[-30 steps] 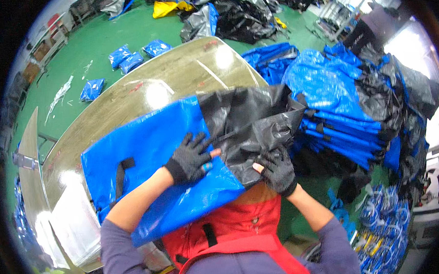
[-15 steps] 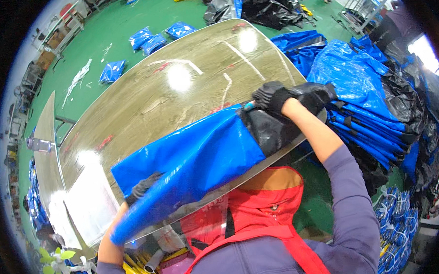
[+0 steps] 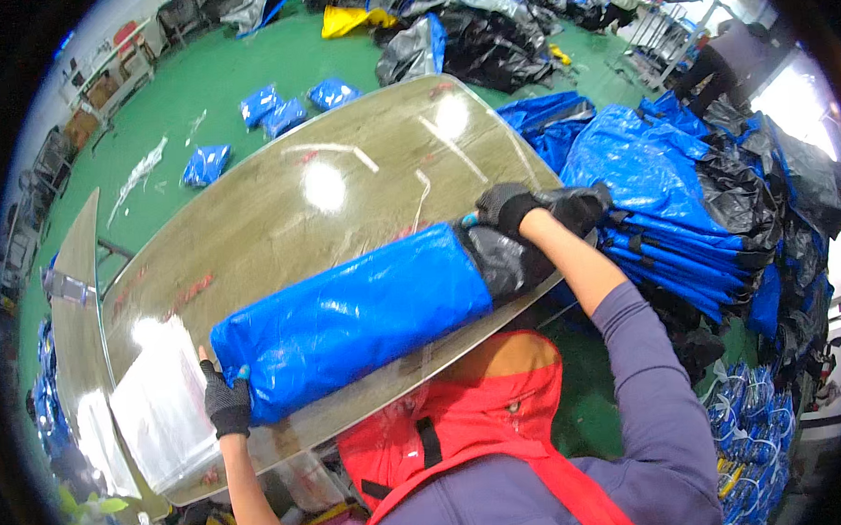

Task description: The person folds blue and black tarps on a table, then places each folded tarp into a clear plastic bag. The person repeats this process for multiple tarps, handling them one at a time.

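A blue folded tarpaulin (image 3: 357, 312) with a black end section (image 3: 509, 254) lies lengthwise along the near side of the wood-patterned table (image 3: 278, 212). Both of my hands wear dark knit gloves with bare fingertips. At the tarpaulin's left end, my left hand (image 3: 228, 402) rests with fingers stretched out along the edge and the thumb against the blue material. My right hand (image 3: 507, 209) is closed over the upper edge of the black section, near where it meets the blue. The black part trails off the table's right end.
Piled blue and black tarpaulins (image 3: 661, 186) stand beside the table's right end. Blue packets (image 3: 207, 166) lie on the green floor beyond it. White plastic sheets (image 3: 168, 395) cover the table's left end. Bundled blue packs (image 3: 752, 436) are at lower right; a person (image 3: 726, 66) bends at far right.
The raised, blurred near flap of the blue tarpaulin now lies flat. My left hand has come out from behind it to the left end. My right hand keeps its hold on the black section.
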The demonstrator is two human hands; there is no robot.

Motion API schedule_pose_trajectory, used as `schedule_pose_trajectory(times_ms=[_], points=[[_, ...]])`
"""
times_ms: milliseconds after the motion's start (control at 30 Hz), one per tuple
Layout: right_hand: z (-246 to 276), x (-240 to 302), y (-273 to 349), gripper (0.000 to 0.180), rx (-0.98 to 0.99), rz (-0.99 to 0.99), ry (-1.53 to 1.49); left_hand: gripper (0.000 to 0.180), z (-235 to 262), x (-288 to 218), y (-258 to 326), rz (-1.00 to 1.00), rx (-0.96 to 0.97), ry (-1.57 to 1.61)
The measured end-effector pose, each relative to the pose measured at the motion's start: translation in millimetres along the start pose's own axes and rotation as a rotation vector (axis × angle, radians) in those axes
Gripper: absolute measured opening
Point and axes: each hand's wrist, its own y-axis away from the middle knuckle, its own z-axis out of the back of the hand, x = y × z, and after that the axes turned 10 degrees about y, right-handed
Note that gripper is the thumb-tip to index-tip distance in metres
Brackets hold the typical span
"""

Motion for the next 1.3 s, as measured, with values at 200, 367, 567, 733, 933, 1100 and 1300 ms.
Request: schedule_pose_trajectory(times_ms=[200,367,567,733,933,1100,1300], points=[[-9,-6,-3,0.041,-0.068,0.018,-0.059,0.075,-57,-118,-15,-0.700,0.002,-0.292],[-8,-4,7,0.032,-0.098,0.038,-0.074,0.080,-103,-167,-22,-0.272,0.327,-0.654],[10,2,34,0.030,-0.189,0.046,0.009,0.091,-221,-290,20,-0.803,0.492,-0.330],[-16,-32,92,0.040,-0.623,-0.227,0.049,0.094,-268,-264,21,-0.903,0.328,-0.294],[-82,-40,97,0.041,-0.996,-0.320,-0.105,0.091,-299,-277,19,-1.042,0.309,-0.017],[-113,-36,112,0.047,-1.551,-0.865,-1.516,0.087,-299,-297,30,-0.916,0.389,-0.123],[-27,-3,141,0.048,-1.000,-0.430,-1.433,0.065,-323,-284,21,-1.126,0.154,-0.079]])
